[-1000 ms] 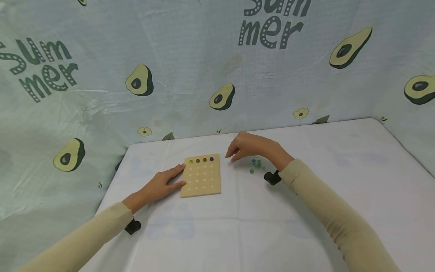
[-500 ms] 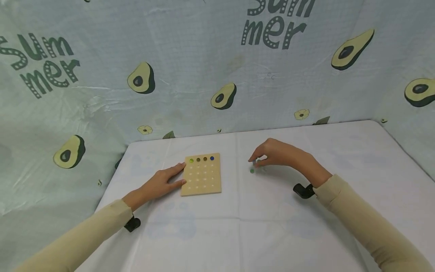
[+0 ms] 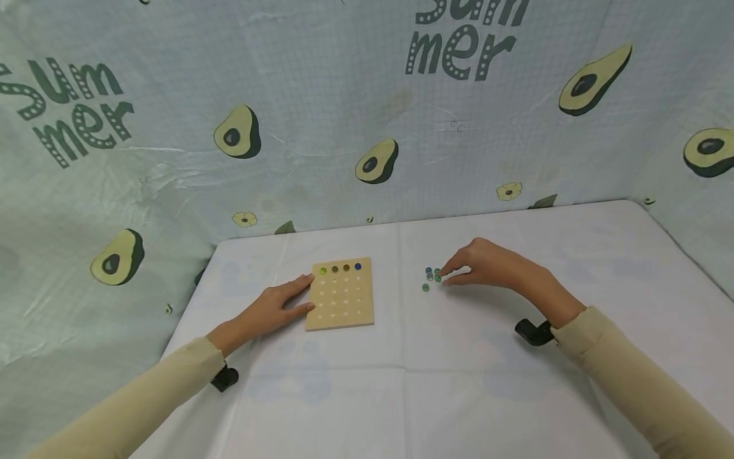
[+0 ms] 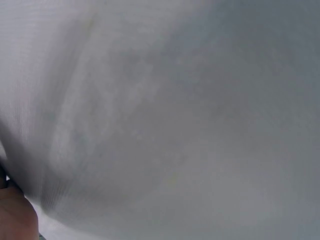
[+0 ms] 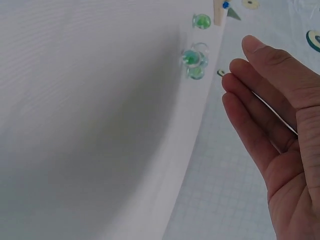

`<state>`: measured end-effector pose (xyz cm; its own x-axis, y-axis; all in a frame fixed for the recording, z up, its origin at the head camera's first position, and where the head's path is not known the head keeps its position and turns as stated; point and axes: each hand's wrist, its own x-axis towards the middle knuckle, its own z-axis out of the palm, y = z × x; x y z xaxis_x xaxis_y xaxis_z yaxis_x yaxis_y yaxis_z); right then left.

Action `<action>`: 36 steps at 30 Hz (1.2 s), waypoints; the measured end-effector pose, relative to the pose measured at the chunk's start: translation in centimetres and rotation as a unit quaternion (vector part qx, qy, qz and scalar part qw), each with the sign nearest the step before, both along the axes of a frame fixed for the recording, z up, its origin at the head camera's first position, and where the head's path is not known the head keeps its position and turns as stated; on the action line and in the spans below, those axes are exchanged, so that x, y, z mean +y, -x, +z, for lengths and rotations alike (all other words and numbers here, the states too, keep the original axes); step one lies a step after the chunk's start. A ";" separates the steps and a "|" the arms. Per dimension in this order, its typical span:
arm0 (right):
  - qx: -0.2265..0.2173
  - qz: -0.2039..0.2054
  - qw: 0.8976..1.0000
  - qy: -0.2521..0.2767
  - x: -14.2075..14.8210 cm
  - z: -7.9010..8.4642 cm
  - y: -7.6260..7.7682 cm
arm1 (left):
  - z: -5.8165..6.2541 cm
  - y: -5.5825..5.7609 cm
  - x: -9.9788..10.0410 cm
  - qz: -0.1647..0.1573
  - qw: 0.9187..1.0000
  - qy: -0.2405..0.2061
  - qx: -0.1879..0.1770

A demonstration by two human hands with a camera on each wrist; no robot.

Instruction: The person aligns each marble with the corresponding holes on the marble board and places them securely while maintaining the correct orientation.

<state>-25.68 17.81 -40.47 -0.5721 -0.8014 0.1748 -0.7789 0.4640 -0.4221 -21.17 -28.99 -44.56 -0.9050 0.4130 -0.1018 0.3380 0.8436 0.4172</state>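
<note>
A square wooden board (image 3: 339, 299) with rows of small holes lies on the table, its back row holding several coloured marbles. My left hand (image 3: 279, 304) rests at the board's left edge, fingers and thumb spread; just a bit of that hand (image 4: 17, 215) shows in the left wrist view. To the right of the board sits a loose cluster of green and blue glass marbles (image 3: 430, 276). My right hand (image 3: 487, 262) is at the cluster's right side, fingers loosely bent. In the right wrist view nothing shows between its fingertips, near the green marbles (image 5: 195, 60).
White cloth (image 3: 367, 395) covers the table. Behind it hangs a pale curtain (image 3: 309, 95) printed with avocados and lettering. One green marble (image 3: 425, 287) lies slightly in front of the others.
My right hand has moved right, from beside the board across to the marbles, then drawn back slightly to their right side. The left hand and board have stayed in place.
</note>
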 end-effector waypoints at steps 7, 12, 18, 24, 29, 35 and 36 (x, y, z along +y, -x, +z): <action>0.014 -0.037 0.999 -0.007 1.0 -0.6 -0.4 | -0.1 0.0 0.0 0.000 1.000 0.001 0.003; 0.020 -0.047 0.999 0.013 1.3 -1.5 -0.2 | 0.0 0.0 -0.1 -0.002 1.000 -0.003 0.004; 0.014 -0.061 0.996 0.061 1.5 -2.4 -0.1 | -0.1 0.1 -0.1 -0.002 1.000 -0.003 0.005; -0.002 -0.071 0.995 0.066 1.4 -3.1 -0.1 | -0.2 0.1 -0.1 -0.001 1.000 0.000 0.007; -0.016 -0.075 0.996 0.046 1.0 -3.0 -0.1 | -0.2 0.1 -0.1 0.002 1.000 0.000 0.001; -0.018 -0.079 0.997 0.019 0.5 -3.0 0.0 | -0.1 0.0 0.0 0.004 1.000 -0.003 -0.004; -0.015 -0.079 0.997 0.015 0.4 -3.0 0.0 | 0.0 0.0 0.0 0.004 1.000 -0.002 -0.003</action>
<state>-25.71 18.25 -43.49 -0.6963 -0.6953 0.1782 -0.6836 0.5666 -0.4601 -21.15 -29.00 -44.58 -0.9074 0.4066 -0.1060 0.3288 0.8442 0.4234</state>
